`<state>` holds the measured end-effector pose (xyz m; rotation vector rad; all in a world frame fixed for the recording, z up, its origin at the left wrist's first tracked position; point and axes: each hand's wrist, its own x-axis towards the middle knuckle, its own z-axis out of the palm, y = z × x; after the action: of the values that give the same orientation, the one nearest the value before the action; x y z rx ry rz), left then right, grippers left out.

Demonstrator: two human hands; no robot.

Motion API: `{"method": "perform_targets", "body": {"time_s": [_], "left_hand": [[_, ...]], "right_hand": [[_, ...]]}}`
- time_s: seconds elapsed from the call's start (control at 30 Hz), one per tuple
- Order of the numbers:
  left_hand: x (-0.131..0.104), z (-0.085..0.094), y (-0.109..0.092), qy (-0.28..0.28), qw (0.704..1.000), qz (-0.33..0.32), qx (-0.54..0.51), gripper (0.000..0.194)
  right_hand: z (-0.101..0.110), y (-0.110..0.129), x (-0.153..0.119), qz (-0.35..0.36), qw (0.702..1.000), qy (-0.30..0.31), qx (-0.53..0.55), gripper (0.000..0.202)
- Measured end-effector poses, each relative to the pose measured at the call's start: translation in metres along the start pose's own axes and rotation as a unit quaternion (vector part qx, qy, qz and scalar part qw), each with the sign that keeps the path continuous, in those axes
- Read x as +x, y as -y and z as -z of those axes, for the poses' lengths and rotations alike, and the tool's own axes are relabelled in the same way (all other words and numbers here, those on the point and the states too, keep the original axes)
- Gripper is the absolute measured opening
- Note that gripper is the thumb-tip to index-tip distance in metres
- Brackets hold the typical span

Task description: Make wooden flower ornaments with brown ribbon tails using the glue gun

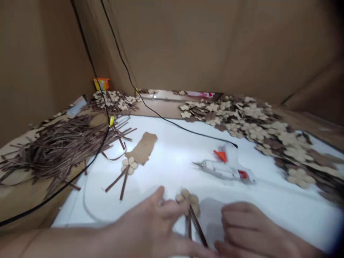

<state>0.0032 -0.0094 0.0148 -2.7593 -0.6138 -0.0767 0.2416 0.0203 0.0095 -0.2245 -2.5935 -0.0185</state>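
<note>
A beige five-petal flower (194, 201) lies on the white board in front of me, with two brown strips (197, 225) running from its middle toward me. My left hand (158, 227) presses a fingertip on the flower where the strips meet it, its other fingers spread. Just right of the strips, my right hand (249, 229) is closed with fingers curled; what they hold, if anything, is hidden. Its lowest fingertip is close to my left hand's fingers near the strip ends. Beyond the hands rests a white glue gun (223, 170) with an orange-red stand (220, 156), nozzle pointing left.
A tangled heap of brown strips (67, 143) covers the left side. Many flowers (249, 125) pile along the right. A finished-looking flower with strips (130, 165) lies beside torn cardboard (143, 147). A black cable (172, 123) crosses the white board (166, 165); cardboard walls (188, 43) enclose the area.
</note>
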Motion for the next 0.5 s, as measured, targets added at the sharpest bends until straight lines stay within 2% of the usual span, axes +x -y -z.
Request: {"method": "perform_targets", "body": {"time_s": [0.07,0.17,0.27,0.33,0.5], "left_hand": [[-0.002,0.004,0.004,0.015,0.998,0.023,-0.054,0.054],[-0.002,0.005,0.011,0.066,0.993,0.029,-0.097,0.070],[-0.002,0.003,0.017,0.106,0.987,0.021,-0.120,0.077],[-0.002,0.002,0.019,0.108,0.988,0.012,-0.110,0.076],[-0.001,0.002,0.011,0.074,0.997,-0.006,-0.034,0.058]], "right_hand": [[0.005,-0.004,0.004,0.016,0.999,0.026,0.012,0.018],[0.007,-0.012,0.007,0.055,0.998,-0.020,0.019,0.022],[0.006,-0.016,0.007,0.067,0.998,-0.023,0.000,0.024],[0.005,-0.017,0.007,0.077,0.997,-0.027,-0.005,0.027],[0.004,-0.016,0.011,0.089,0.995,-0.035,0.012,0.034]]}}
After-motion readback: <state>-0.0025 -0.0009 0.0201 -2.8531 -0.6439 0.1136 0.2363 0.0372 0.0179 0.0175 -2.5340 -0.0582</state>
